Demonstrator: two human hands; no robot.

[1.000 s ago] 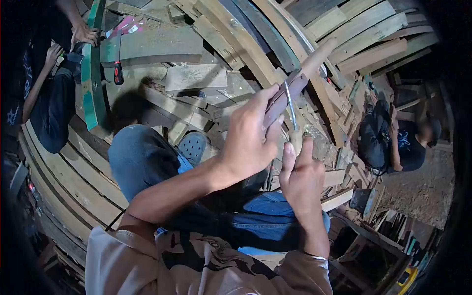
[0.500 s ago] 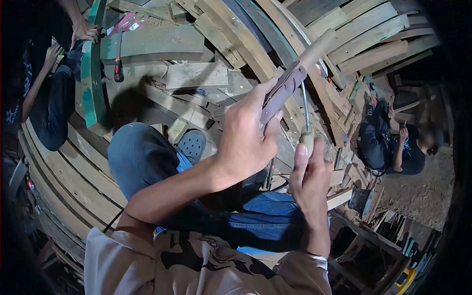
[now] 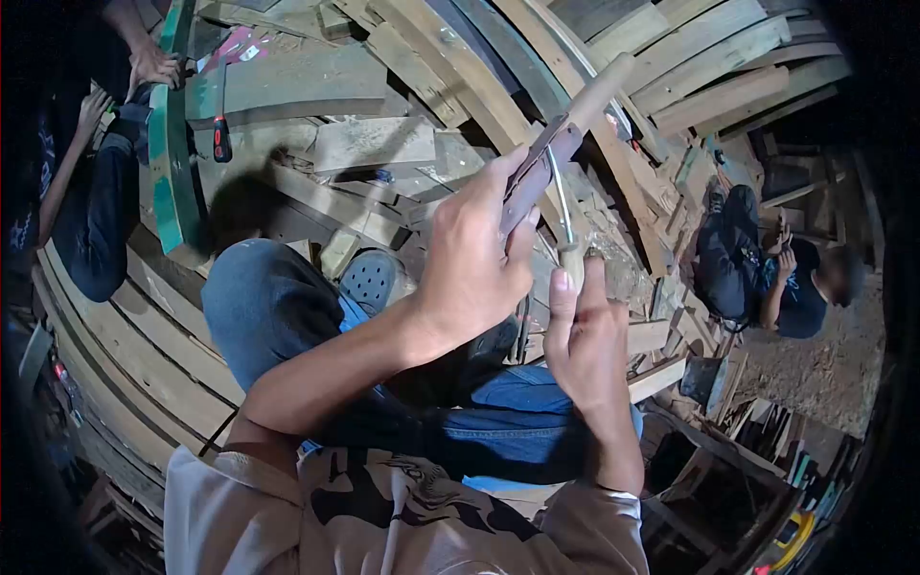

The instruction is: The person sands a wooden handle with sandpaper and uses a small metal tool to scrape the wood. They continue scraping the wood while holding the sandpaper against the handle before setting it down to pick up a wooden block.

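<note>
My left hand [image 3: 470, 244] is closed around the lower end of a wooden-handled tool [image 3: 539, 177], gripping its dull grey metal part. The tool's round pale handle points up and away to the right. In my right hand [image 3: 586, 335] is a slim metal file [image 3: 561, 196] with a light-coloured handle, the thumb laid along that handle. The file's shaft slants up to the left, its tip overlapping the grey metal in this view. Both hands are raised over my bent legs in blue jeans [image 3: 517, 422].
Timber planks [image 3: 470, 67] lie stacked ahead, with offcuts scattered below. A red-and-black-handled tool [image 3: 222, 139] rests beside a green-painted board [image 3: 171, 163], which another person's hand [image 3: 153, 65] touches. A second person [image 3: 767, 259] sits at right. A grey clog [image 3: 369, 281] shows beneath my left arm.
My right hand and the file have moved left and slightly up, and the file now tilts more to the left. The tool in my left hand has shifted slightly left in view.
</note>
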